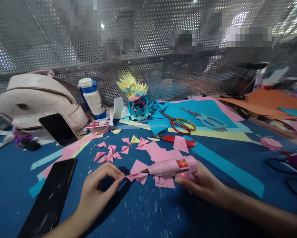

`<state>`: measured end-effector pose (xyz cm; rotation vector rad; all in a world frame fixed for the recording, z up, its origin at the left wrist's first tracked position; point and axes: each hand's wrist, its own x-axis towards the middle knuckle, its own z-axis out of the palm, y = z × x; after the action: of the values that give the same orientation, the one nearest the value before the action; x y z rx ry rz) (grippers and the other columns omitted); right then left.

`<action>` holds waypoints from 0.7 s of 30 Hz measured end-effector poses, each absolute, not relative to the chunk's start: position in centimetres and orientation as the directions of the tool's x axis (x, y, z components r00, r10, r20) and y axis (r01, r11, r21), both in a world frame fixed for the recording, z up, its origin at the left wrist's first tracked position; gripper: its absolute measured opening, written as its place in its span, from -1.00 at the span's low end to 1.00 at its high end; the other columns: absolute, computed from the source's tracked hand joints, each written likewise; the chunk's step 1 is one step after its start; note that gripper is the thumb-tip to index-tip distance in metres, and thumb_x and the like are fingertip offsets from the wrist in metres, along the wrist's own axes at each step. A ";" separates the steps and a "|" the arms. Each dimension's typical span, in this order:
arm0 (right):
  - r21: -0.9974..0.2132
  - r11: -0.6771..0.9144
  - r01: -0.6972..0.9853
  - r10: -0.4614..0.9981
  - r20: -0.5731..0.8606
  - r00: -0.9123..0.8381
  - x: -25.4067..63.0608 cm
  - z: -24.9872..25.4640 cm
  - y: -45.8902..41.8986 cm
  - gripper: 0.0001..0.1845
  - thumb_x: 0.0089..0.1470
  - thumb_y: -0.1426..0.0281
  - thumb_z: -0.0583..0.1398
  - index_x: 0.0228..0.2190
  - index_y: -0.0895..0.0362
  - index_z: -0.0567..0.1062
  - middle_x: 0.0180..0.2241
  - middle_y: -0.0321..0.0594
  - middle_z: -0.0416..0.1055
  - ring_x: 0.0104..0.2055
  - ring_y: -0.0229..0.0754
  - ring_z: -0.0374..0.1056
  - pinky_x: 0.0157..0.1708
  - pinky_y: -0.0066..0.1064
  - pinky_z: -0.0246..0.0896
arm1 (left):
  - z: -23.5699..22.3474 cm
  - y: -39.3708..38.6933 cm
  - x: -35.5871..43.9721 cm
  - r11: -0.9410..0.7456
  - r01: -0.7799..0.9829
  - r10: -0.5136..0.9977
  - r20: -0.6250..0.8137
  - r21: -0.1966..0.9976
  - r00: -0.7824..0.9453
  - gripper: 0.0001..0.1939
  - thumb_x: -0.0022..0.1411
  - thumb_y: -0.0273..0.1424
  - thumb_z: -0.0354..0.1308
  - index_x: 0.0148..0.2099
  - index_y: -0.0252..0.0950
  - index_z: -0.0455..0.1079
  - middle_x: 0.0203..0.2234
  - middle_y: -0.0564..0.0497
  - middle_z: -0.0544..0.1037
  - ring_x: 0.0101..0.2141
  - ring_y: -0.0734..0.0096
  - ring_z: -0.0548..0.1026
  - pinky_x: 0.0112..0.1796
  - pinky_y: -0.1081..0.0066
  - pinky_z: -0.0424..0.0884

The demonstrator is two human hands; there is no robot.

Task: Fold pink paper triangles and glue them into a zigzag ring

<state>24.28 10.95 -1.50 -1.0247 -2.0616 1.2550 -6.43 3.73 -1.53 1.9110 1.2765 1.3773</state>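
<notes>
My left hand (101, 185) pinches one corner of a folded pink paper piece (137, 178) just above the blue table. In my right hand (203, 183) is a pink glue gun (173, 166) with a small red light glowing on its side. Its dark tip points left and meets, or nearly meets, the folded paper; I cannot tell which. Pink paper squares (160, 152) lie behind and beneath the gun. Farther left sits a cluster of small folded pink triangles (110, 153), with a yellow folded piece (134, 139) near them.
A black phone (51, 195) lies at left; another phone (59, 129) leans on a pale backpack (39, 102). Behind are a bottle (92, 97), a blue-and-yellow paper model (138, 102), red-and-yellow scissors (179, 124), light-blue scissors (209, 120) and a red-handled tool (190, 142). A perforated metal panel (148, 56) stands beyond.
</notes>
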 end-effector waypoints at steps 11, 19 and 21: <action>-0.885 0.293 0.361 0.862 0.080 -0.501 22.9 1.3 12.3 -0.62 0.06 0.07 0.24 -0.51 0.13 0.41 -0.69 -0.35 0.25 -0.66 -0.30 0.15 -0.68 -0.48 0.04 | -1.0 3.5 -6.0 -0.508 0.468 0.845 0.524 0.723 0.107 -0.86 0.27 -0.57 0.15 -0.33 -0.25 0.43 -0.43 0.04 0.58 -0.40 0.42 0.56 -0.36 0.44 0.45; -0.652 0.272 0.707 0.962 0.157 -0.225 31.3 2.4 15.3 -0.42 0.11 -0.08 0.16 -0.55 0.19 0.47 -0.65 -0.22 0.28 -0.61 -0.28 0.15 -0.61 -0.40 0.03 | -1.1 3.7 -6.0 -0.524 0.424 0.840 0.530 0.739 0.114 -0.88 0.28 -0.55 0.17 -0.32 -0.27 0.43 -0.43 0.01 0.58 -0.39 0.41 0.55 -0.35 0.42 0.45; -0.562 0.218 0.798 0.975 0.164 -0.150 34.1 2.3 15.6 -0.41 0.16 -0.07 0.12 -0.42 0.23 0.57 -0.59 -0.16 0.37 -0.56 -0.25 0.22 -0.55 -0.36 0.08 | -1.0 3.7 -6.0 -0.525 0.420 0.840 0.531 0.740 0.113 -0.88 0.28 -0.54 0.17 -0.33 -0.27 0.43 -0.43 0.01 0.58 -0.40 0.41 0.55 -0.35 0.42 0.44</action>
<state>34.10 15.61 2.26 -1.6325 -2.0062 0.4740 -5.96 3.68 -1.05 1.9907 1.2236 1.3900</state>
